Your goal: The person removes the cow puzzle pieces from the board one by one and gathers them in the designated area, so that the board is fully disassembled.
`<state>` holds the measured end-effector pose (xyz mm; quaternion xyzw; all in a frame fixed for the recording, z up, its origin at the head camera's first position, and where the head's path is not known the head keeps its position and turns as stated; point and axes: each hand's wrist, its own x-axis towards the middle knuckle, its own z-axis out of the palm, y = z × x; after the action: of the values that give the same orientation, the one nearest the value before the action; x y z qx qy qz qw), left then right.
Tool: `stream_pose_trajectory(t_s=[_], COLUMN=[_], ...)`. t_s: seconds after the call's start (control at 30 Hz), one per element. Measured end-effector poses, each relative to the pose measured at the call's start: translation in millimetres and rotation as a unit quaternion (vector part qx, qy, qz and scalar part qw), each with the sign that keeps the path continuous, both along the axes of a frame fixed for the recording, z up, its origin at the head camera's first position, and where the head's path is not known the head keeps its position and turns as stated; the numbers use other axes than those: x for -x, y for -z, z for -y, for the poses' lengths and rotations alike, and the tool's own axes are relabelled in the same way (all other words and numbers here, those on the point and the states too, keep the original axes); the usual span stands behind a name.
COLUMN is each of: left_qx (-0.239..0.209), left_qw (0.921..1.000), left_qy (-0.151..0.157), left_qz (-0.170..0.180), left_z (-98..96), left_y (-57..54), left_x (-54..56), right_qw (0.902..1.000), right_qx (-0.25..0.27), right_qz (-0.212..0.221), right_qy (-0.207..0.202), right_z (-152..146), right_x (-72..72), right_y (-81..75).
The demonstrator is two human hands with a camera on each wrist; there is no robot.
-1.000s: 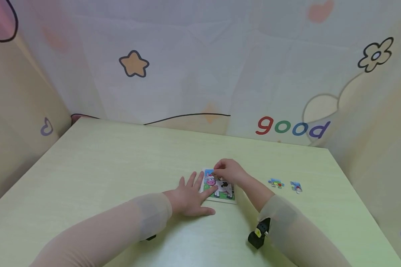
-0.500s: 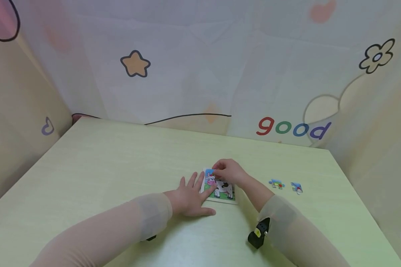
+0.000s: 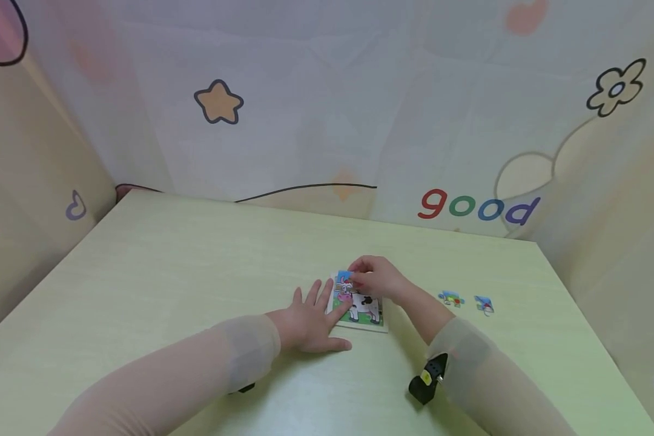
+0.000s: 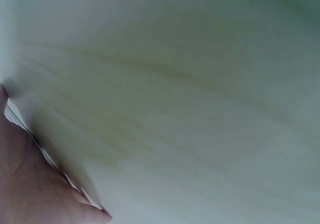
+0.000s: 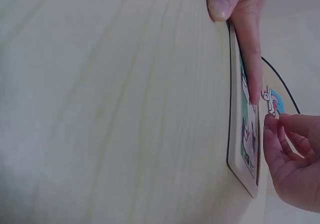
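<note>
A small cow jigsaw puzzle (image 3: 366, 310) lies in a shallow tray with a pale rim (image 5: 241, 171). My left hand (image 3: 309, 327) lies with its fingers spread at the puzzle's left side, one finger stretched over the picture. Between thumb and fingertips my right hand (image 3: 383, 280) pinches a puzzle piece (image 5: 273, 101) with the cow's head on blue. In the right wrist view this piece stands raised above the tray, tilted. The left wrist view shows mostly tabletop and part of the left palm (image 4: 35, 184).
Two loose puzzle pieces lie to the right of the right hand: one with a red spot (image 3: 451, 298), and a blue one (image 3: 484, 305). A pale wooden table (image 3: 223, 260) carries everything. Behind it hangs a printed cloth (image 3: 305, 109).
My right hand has shifted slightly away from me, and the cow-head piece has risen past the puzzle's top edge with it. The left hand stays in place.
</note>
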<state>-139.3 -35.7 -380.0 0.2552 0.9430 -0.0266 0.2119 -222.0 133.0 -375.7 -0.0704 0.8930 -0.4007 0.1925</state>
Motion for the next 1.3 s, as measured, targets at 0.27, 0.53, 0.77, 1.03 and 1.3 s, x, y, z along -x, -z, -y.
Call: stream_pose_trajectory(t_s=[0.27, 0.53, 0.77, 1.03, 1.3], left_qx=[-0.008, -0.011, -0.008, -0.006, -0.006], left_qw=[0.9999, 0.9999, 0.9998, 0.9999, 0.9999], left_qy=[-0.005, -0.006, -0.001, -0.001, 0.002], left_qz=[-0.005, -0.003, -0.016, -0.015, -0.015], left_z=[-0.5, -1.2, -0.8, -0.4, -0.8], left_y=[0.2, -0.2, -0.1, -2.1, -2.0], left_x=[-0.5, -1.0, -2.9, -4.0, -3.7], right_qw=[0.9996, 0.9998, 0.9998, 0.9997, 0.9995], right_qx=[-0.017, -0.016, -0.016, -0.022, -0.027], right_qz=[-0.021, -0.010, -0.006, -0.011, -0.018], right_qy=[-0.007, 0.000, 0.007, -0.008, -0.005], right_z=[-21, -49, -69, -86, -98], right_x=[0.1, 0.3, -3.0, -4.3, -3.8], right_y=[-3.6, -2.3, -7.4, -6.7, -11.1])
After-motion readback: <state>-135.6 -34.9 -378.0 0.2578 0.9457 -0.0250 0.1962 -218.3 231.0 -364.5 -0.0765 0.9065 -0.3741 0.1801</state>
